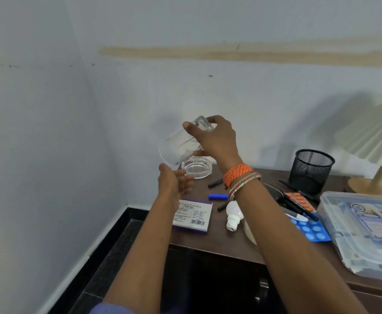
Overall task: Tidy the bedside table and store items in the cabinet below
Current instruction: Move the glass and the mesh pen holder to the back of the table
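- Right hand (215,139) grips a clear glass (177,147), tilted on its side in the air above the ashtray (198,169).
- Left hand (174,185) relaxed, fingers loose, just below the glass rim.

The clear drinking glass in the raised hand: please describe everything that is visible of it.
The glass is clear, colourless and looks empty. The right hand grips it near its thick base, lifted above the table and tilted, with the open mouth pointing down and to the left. It hangs over the clear ashtray without touching it. The left hand is open just below the rim; contact cannot be told.
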`<state>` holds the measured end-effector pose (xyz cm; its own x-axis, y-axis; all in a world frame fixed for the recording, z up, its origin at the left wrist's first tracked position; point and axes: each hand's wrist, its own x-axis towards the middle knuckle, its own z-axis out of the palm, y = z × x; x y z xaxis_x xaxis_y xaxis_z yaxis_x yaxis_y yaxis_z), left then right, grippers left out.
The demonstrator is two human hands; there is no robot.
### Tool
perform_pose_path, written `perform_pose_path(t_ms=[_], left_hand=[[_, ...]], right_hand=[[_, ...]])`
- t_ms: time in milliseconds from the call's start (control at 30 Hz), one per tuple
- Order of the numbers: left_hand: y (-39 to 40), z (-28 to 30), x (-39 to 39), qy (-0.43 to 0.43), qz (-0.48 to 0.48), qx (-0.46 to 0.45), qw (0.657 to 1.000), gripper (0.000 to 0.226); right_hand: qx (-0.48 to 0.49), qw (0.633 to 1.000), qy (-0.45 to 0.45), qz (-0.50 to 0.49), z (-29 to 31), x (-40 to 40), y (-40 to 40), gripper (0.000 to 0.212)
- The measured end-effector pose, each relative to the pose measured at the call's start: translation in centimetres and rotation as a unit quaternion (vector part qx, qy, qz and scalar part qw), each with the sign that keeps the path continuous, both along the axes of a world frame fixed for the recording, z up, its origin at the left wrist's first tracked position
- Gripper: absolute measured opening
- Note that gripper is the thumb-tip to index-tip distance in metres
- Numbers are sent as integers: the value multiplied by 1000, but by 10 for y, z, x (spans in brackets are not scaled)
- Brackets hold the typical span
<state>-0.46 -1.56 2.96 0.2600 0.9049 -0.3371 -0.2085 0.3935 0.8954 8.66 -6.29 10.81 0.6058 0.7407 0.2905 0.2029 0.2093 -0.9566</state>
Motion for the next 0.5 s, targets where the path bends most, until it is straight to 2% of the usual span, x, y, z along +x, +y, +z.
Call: perform_pose_path(t_ms=[100,200,267,333,400,500], left_hand=[[-13,13,5,-175,-104,2,979,80],[-15,22,4,-240,-118,30,963,70],[-18,21,1,-235,-132,32,962,57],[-21,17,0,-217,-134,37,966,50],[-22,14,1,-203,-120,40,971,47],[-17,12,3,-126,-76,94,985,45]], right_hand=[[59,996,72,-12,-14,-11,-9,47],[47,987,154,3,-35,-14,-11,52],[51,970,235,46,-46,-12,-15,52],[23,964,255,77,-52,-8,-20,53],[-19,970,223,92,-58,0,-22,49],[-97,983,101,117,-62,13,-24,46]])
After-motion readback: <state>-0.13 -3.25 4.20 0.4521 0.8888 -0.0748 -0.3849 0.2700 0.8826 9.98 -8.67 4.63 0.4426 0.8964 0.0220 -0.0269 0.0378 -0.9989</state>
